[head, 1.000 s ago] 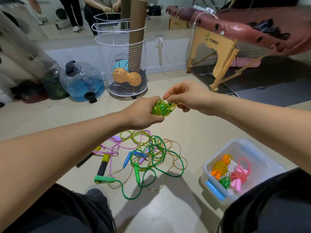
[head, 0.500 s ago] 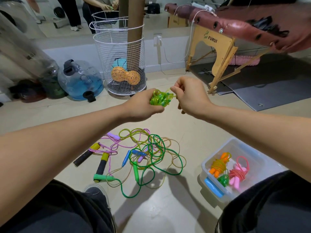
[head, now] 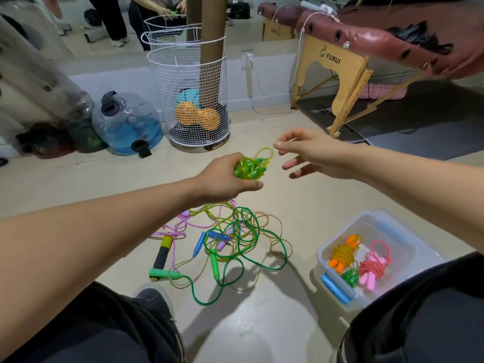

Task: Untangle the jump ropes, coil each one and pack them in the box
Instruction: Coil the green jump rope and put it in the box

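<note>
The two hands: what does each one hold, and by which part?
The left hand grips the coiled translucent green jump rope around the bundle's middle. The right hand holds nothing.

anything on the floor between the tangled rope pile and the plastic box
No, the head view shows only bare floor between the tangled rope pile and the plastic box.

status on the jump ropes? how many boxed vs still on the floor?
Done: three coiled ropes lie in the clear box: orange, pink, small green. In hand: the left hand grips a coiled green rope; the right hand is open beside it. Left: a tangled pile of several ropes on the floor.
</note>
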